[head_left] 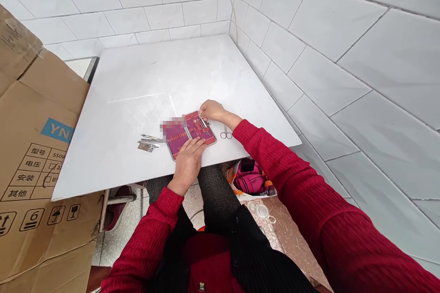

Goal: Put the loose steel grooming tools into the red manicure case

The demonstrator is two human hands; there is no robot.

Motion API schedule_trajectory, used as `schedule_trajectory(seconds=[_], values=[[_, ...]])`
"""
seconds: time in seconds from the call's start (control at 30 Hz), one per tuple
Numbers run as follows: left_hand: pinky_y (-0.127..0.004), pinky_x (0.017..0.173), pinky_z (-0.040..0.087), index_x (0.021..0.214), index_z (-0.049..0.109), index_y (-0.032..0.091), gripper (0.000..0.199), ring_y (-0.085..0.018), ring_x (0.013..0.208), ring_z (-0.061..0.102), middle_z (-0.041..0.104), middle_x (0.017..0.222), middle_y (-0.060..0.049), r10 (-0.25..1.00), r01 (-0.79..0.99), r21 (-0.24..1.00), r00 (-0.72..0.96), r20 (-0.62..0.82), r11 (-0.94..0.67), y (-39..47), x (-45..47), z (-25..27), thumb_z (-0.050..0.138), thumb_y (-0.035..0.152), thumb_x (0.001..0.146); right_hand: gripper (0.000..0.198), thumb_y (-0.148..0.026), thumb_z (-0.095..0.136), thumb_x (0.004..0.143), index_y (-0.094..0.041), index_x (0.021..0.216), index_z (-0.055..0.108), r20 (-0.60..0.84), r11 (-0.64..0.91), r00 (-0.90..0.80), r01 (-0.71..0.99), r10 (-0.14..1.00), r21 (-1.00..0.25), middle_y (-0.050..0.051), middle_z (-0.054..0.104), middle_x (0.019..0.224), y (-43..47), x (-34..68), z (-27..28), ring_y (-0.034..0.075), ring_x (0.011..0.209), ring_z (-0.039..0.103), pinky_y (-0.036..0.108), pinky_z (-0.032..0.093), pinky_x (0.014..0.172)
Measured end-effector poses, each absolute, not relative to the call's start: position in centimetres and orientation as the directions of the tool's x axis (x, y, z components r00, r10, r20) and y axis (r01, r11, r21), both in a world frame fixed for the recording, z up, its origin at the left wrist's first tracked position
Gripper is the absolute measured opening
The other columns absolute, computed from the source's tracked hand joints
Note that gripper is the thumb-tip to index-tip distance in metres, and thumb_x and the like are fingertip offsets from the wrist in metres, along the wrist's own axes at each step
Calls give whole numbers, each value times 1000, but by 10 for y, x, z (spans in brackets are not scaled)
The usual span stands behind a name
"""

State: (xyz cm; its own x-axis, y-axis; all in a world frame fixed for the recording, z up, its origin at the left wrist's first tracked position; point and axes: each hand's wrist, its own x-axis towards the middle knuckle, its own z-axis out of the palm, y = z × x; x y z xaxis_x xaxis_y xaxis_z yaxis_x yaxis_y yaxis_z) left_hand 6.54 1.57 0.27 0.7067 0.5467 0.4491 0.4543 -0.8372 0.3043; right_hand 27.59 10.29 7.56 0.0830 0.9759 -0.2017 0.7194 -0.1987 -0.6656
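Observation:
An opened manicure case [177, 138] with purple lining and red loops lies on the white table near its front edge. My left hand [189, 158] rests on the case's near edge, fingers stretched out over the lining. At the far right corner of the case, my right hand [212, 111] is closed in a pinch; what is between its fingertips is too small to make out. Small metal tools [203, 123] sit in the right panel just below those fingers. A pair of small scissors [226, 132] lies right of the case. Several loose metal tools [148, 142] lie to its left.
A large cardboard box [41, 146] stands along the left of the white table [137, 78]. Tiled walls [330, 55] meet behind it and on the right, with a cable [231, 0] in the corner. A bag with pink contents [252, 178] is below the front edge.

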Motion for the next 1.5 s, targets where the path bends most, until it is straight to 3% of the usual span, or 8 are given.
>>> schedule_trajectory(seconds=[0.33, 0.57, 1.0, 1.2, 1.27, 1.4, 1.5], values=[[-50, 119, 46, 128, 70, 17, 41, -24, 134, 60, 70, 136, -8, 549, 472, 280, 709, 443, -836, 12, 66, 4, 45, 4, 98, 18, -11, 56, 85, -17, 73, 68, -203, -182, 109, 904, 973, -388, 5, 75, 85, 97, 265, 80, 16, 74, 61, 27, 38, 63], [-48, 120, 44, 126, 71, 18, 40, -22, 135, 59, 70, 137, -8, 573, 503, 275, 702, 424, -819, 9, 67, 3, 47, 3, 97, 23, -17, 50, 94, -17, 88, 72, -114, -118, 94, 966, 989, -228, 9, 76, 94, 86, 259, 77, 20, 80, 64, 28, 37, 65], [-48, 121, 44, 128, 69, 18, 42, -23, 136, 59, 68, 139, -9, 566, 503, 260, 717, 408, -824, 9, 66, 3, 48, 2, 95, 19, -16, 52, 89, -18, 78, 68, 11, -167, 179, 934, 984, -315, 6, 71, 82, 103, 276, 86, 18, 70, 57, 29, 35, 61], [-47, 122, 42, 129, 69, 16, 43, -23, 136, 59, 68, 139, -9, 567, 507, 254, 723, 395, -824, 8, 65, 7, 48, 1, 95, 21, -15, 56, 87, -20, 68, 65, -129, -311, 287, 921, 949, -233, 4, 64, 70, 91, 301, 85, 16, 60, 52, 29, 32, 55], [-47, 122, 42, 129, 69, 16, 42, -24, 136, 59, 68, 140, -9, 567, 508, 252, 724, 393, -824, 8, 66, 7, 48, 2, 95, 19, -15, 56, 87, -19, 73, 68, -142, -338, 314, 918, 939, -208, 5, 67, 73, 86, 303, 82, 17, 62, 55, 28, 34, 55], [-46, 122, 41, 128, 69, 16, 40, -23, 136, 58, 68, 139, -9, 569, 510, 253, 718, 401, -822, 8, 66, 6, 48, 4, 97, 18, -20, 57, 90, -19, 97, 74, -24, -321, 323, 923, 946, -213, 8, 76, 95, 77, 294, 81, 21, 82, 66, 28, 40, 63], [-47, 122, 41, 128, 69, 17, 39, -23, 135, 59, 69, 138, -9, 573, 512, 260, 708, 412, -819, 8, 67, 5, 47, 5, 98, 19, -21, 56, 92, -19, 93, 75, -36, -230, 228, 950, 973, -212, 8, 77, 96, 70, 277, 86, 21, 85, 68, 28, 43, 66]])
